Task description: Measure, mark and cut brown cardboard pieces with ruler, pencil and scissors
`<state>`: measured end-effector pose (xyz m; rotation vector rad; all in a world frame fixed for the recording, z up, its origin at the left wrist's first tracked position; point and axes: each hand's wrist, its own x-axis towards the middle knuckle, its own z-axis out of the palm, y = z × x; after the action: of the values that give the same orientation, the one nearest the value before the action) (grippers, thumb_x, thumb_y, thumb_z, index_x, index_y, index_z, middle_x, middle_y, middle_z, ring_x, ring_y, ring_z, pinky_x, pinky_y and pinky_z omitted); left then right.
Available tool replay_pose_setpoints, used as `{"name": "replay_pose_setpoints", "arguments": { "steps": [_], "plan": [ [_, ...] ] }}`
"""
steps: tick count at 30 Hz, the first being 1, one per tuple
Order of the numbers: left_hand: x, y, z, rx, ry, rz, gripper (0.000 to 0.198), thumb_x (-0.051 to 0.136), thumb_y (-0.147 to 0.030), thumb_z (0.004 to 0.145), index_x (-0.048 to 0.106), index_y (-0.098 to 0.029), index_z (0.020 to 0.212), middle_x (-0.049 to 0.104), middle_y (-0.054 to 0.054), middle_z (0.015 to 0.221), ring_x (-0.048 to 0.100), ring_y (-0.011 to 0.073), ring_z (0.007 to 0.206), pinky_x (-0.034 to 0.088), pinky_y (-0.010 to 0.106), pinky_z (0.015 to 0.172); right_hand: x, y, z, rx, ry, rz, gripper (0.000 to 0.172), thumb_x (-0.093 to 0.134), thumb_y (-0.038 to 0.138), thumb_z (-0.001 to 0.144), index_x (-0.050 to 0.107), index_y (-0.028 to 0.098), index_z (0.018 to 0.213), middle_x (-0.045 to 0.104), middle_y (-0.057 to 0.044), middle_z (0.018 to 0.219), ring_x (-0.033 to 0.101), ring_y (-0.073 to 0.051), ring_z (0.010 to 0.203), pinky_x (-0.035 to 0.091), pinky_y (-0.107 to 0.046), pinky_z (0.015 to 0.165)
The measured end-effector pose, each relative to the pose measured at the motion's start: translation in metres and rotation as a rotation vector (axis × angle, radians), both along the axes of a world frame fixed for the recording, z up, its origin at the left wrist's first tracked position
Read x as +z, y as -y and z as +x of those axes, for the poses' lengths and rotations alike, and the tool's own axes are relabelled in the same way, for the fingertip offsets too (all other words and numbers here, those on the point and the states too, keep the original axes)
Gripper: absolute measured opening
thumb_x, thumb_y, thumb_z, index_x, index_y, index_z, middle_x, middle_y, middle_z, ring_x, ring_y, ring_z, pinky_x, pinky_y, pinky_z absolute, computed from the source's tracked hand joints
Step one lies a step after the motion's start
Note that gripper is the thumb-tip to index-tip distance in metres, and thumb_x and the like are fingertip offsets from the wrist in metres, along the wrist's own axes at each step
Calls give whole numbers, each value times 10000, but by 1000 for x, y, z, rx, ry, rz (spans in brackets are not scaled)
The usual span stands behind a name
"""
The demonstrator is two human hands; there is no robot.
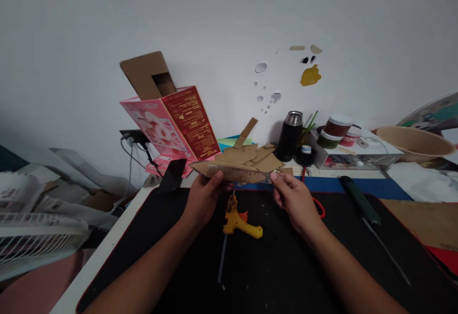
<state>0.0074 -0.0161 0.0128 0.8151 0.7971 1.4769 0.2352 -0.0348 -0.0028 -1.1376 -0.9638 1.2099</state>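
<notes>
Above the black mat I hold a long, pointed strip of brown cardboard (236, 172) level with both hands. A clear, shiny strip runs along its near face; I cannot make out exactly what it is. My left hand (204, 198) grips the left half, thumb on the near side. My right hand (294, 200) pinches the right end between thumb and fingers. Below, between my hands, a yellow hot glue gun (234, 221) lies on the mat with a glue stick poking out behind. A red loop (319, 207) shows partly behind my right hand.
Cut cardboard pieces (255, 156) are heaped behind my hands. A black thermos (290, 137) stands by a box with paint jars (338, 126). A long tool with a dark green handle (359, 199) lies right. A pink box (164, 128), phone (172, 175) and fan (39, 242) are left.
</notes>
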Motion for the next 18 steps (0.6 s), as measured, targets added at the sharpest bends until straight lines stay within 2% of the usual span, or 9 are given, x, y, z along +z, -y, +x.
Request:
{"name": "replay_pose_setpoints", "arguments": {
  "steps": [18],
  "plan": [
    [-1,0,2,39,25,-20,572,1107,-389,545,750,-147,920,793,23,795,736,161,595,614,246,547,0,0,0,0,12,-6,648,883,798,724,624,206,759,531,48,518,423,-97,434,257,-217,433]
  ]
}}
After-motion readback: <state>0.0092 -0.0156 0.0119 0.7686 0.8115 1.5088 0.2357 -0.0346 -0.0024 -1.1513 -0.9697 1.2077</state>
